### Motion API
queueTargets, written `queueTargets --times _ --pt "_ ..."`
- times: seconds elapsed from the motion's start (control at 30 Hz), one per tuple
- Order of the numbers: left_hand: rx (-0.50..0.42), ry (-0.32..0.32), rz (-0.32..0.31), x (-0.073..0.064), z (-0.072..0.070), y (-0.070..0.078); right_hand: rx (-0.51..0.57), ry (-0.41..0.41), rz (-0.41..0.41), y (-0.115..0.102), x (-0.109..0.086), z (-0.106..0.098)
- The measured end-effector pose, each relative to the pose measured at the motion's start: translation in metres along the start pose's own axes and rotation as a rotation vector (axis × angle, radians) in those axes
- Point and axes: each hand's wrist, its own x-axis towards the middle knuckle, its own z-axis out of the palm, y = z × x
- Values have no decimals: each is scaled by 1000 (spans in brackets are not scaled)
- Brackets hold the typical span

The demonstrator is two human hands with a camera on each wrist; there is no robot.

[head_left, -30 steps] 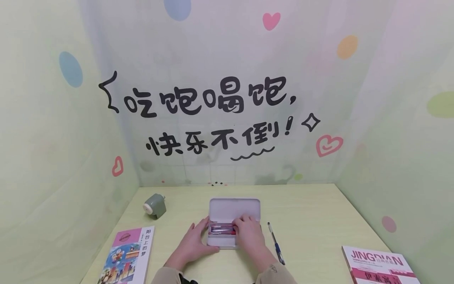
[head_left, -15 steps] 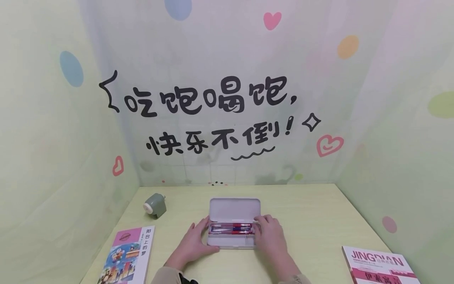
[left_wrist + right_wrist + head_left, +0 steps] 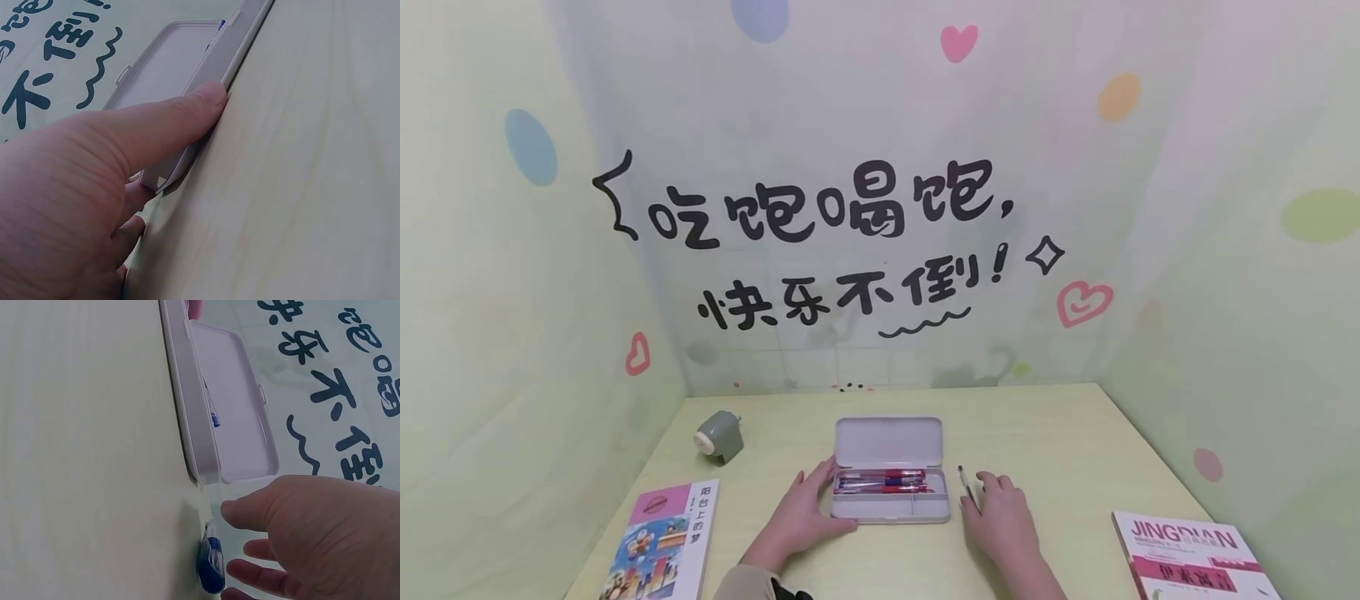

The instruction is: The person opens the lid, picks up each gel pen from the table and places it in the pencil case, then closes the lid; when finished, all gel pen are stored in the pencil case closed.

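A pale lilac pencil case (image 3: pixel 929 506) stands with its lid (image 3: pixel 888 443) raised at the middle of the table. Several red and blue pens (image 3: pixel 883 481) lie in its long rear compartment. My left hand (image 3: pixel 799 512) holds the left end of the case. In the left wrist view its thumb (image 3: pixel 200 103) lies along the front wall, with the other fingers round the corner. To the right of the case, a blue-capped pen (image 3: pixel 211 565) lies on the table. My right hand (image 3: pixel 1007 517) is over this pen, thumb and fingers apart around it, and partly hides it in the head view.
A grey-green pencil sharpener (image 3: pixel 720 437) stands at the back left of the table (image 3: pixel 1045 433). One book (image 3: pixel 658 542) lies at the left front, another (image 3: pixel 1195 554) at the right front. Patterned cloth walls (image 3: pixel 880 167) enclose the back and sides.
My right hand has left the pens inside the case, passed its right edge and moved right to the loose pen. The left hand stays on the case. The head view has shifted slightly.
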Motion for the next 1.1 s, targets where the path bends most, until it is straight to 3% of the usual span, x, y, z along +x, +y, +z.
queueTargets --times 0.63,0.9,1.1 --pt "11 3 9 0 -2 -2 31 -120 69 2 -7 0" --pt "12 -2 21 2 -1 -2 26 -112 73 3 -7 -1" --pt "-3 2 35 1 -1 -3 15 -60 59 4 -5 -5"
